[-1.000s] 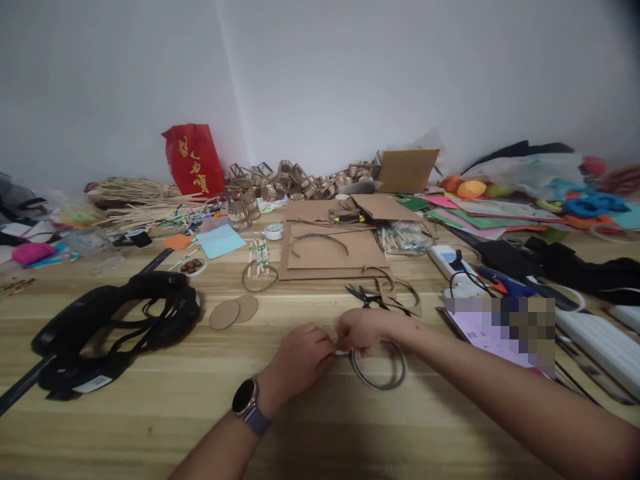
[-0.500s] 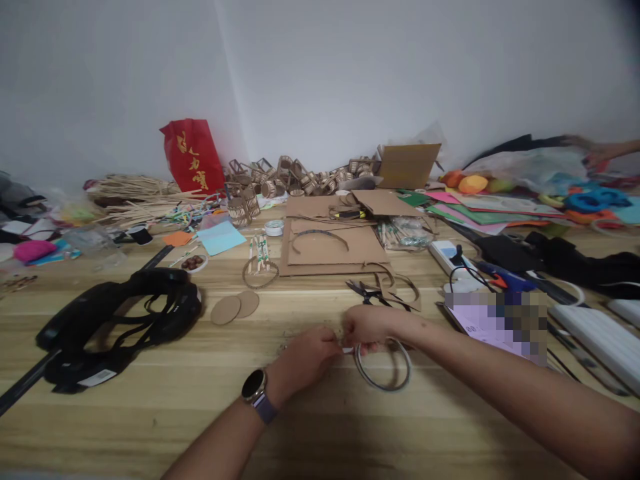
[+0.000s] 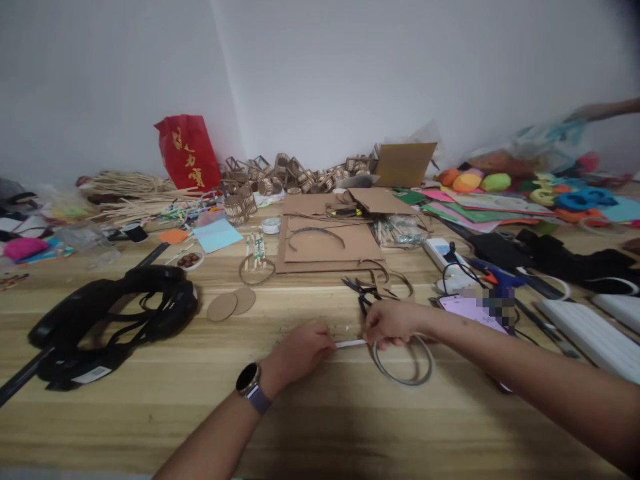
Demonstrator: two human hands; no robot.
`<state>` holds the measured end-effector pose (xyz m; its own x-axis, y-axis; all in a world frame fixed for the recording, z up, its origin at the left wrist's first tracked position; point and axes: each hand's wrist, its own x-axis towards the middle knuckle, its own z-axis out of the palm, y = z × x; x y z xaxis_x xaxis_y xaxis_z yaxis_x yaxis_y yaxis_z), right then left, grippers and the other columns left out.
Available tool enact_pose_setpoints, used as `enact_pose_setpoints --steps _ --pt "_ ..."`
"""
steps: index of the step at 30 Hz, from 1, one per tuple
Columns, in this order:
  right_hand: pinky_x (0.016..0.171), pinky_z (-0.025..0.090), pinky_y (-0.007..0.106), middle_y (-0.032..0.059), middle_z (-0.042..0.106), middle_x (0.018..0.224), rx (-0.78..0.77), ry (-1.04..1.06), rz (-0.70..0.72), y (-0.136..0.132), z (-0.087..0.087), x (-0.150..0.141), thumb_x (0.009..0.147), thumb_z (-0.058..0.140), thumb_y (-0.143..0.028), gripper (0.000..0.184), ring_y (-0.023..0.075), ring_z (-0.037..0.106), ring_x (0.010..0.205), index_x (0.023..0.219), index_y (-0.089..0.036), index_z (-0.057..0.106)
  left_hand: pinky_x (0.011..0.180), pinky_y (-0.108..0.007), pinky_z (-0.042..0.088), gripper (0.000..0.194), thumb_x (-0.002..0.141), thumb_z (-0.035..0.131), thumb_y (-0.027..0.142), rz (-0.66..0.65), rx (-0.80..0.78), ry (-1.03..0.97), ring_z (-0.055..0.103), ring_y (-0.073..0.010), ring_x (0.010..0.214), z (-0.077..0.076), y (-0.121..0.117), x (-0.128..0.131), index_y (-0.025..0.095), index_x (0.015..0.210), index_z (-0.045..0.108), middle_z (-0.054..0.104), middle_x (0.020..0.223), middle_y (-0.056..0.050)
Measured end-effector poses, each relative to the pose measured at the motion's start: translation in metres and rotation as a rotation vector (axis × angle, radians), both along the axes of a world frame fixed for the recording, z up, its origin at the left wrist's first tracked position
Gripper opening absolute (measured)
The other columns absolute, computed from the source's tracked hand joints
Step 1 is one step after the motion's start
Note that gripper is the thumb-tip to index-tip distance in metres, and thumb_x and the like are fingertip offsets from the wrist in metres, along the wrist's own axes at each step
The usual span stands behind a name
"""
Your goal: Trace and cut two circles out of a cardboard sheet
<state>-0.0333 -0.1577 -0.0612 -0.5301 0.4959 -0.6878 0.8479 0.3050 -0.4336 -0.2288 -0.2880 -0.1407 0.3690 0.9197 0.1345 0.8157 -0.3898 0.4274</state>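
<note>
My left hand [image 3: 305,348] is closed, pinching the end of a short white strip [image 3: 350,344], likely tape. The strip runs straight to my right hand [image 3: 393,325], whose fingers are closed on a thin pale ring [image 3: 406,383], which looks like a narrow roll of tape. My curled fingers hide the ring's near-left part. Right behind my right hand lie black-handled pliers or cutters [image 3: 361,290], partly covered by it, beside curved cardboard strips [image 3: 395,283]. Two round cardboard discs [image 3: 223,307] overlap to the left of my hands.
A black head strap [image 3: 165,313] lies on the left. Cardboard sheets [image 3: 330,260] are at the middle, with small woven baskets [image 3: 283,177] piled behind. A phone [image 3: 470,313], power strips [image 3: 590,333] and a glue gun [image 3: 497,273] crowd the right. Another person's hand [image 3: 593,112] holds plastic at far right.
My right hand has moved right with the ring, and my left hand slightly left. More white strip shows between them. The other person's hand has lifted the plastic.
</note>
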Motion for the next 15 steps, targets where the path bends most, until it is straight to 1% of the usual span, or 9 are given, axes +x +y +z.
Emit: enact_pose_setpoints --steps 4,9,15 --pt "0.034 0.024 0.017 -0.0085 0.057 0.049 -0.004 -0.026 -0.015 0.001 0.001 0.011 0.086 0.069 -0.025 0.022 0.0046 0.038 0.034 0.066 -0.019 0.060 0.083 -0.029 0.050 0.017 0.098 0.063 0.011 -0.015 0.017 -0.014 0.066 -0.0212 0.094 -0.001 0.001 0.000 0.017 0.096 0.079 0.074 0.096 -0.007" --pt "0.037 0.025 0.018 -0.0079 0.057 0.050 0.042 -0.051 0.003 0.003 -0.001 0.013 0.086 0.070 -0.024 0.021 0.0053 0.040 0.036 0.068 -0.019 0.061 0.083 -0.029 0.049 0.018 0.099 0.062 0.012 -0.029 0.021 -0.018 0.065 -0.0217 0.096 -0.001 0.001 -0.002 0.015 0.099 0.079 0.072 0.097 -0.008" --pt "0.047 0.037 0.020 -0.0050 0.061 0.053 0.092 -0.080 0.036 0.006 -0.005 0.017 0.086 0.070 -0.024 0.021 0.0082 0.047 0.041 0.067 -0.016 0.068 0.080 -0.028 0.048 0.029 0.101 0.056 0.013 -0.037 0.000 0.012 0.061 -0.0203 0.093 0.000 0.000 -0.001 0.021 0.118 0.078 0.069 0.098 -0.007"
